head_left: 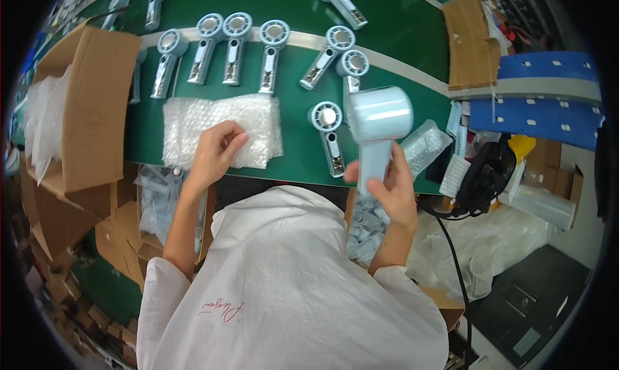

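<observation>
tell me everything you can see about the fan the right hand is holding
The handheld fan is pale blue-grey and looks like smooth plastic, with a drum-shaped round head above a straight handle. It is held upright over the near edge of the green belt. The right hand grips the handle's lower part, fingers wrapped around it. Nothing else touches it.
</observation>
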Available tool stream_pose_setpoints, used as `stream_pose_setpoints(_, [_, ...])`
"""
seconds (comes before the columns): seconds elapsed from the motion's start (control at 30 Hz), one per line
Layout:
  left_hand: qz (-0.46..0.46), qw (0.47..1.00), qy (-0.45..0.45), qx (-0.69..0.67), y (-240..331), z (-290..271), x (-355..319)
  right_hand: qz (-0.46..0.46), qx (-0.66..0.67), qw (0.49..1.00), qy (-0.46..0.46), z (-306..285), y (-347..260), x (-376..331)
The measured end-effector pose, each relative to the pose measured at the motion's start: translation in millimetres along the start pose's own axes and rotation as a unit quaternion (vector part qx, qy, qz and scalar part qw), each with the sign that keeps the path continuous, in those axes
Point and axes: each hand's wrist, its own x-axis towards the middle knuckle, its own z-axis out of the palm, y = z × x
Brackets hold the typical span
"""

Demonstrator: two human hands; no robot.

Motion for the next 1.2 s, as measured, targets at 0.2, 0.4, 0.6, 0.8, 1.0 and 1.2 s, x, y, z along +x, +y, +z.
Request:
stream_pose_setpoints(0.2, [0.006, 0.998, -0.001, -0.055, -9, -1, 2, -0.045, -0.451, 0.881, 0.138, 4, 24, 20])
stream_pose_setpoints(0.4, [0.012, 0.988, 0.011, -0.154, -27, -1, 0, -0.087, -0.395, 0.903, 0.146, 19, 69, 29])
stream_pose_setpoints(0.6, [0.066, 0.962, 0.023, -0.264, -30, -4, 3, -0.074, -0.407, 0.905, 0.102, 22, 121, 43])
stream_pose_setpoints(0.8, [-0.046, 0.957, 0.022, -0.286, -26, -12, 1, -0.057, -0.544, 0.832, 0.092, 10, 134, 39])
stream_pose_setpoints(1.0, [0.052, 0.987, 0.039, -0.149, 4, -15, 0, -0.070, -0.719, 0.692, 0.018, 39, 102, 40])
stream_pose_setpoints(1.2, [0.287, 0.946, 0.046, 0.146, 74, 6, -7, 0.072, -0.753, 0.652, 0.046, 93, 53, 53])
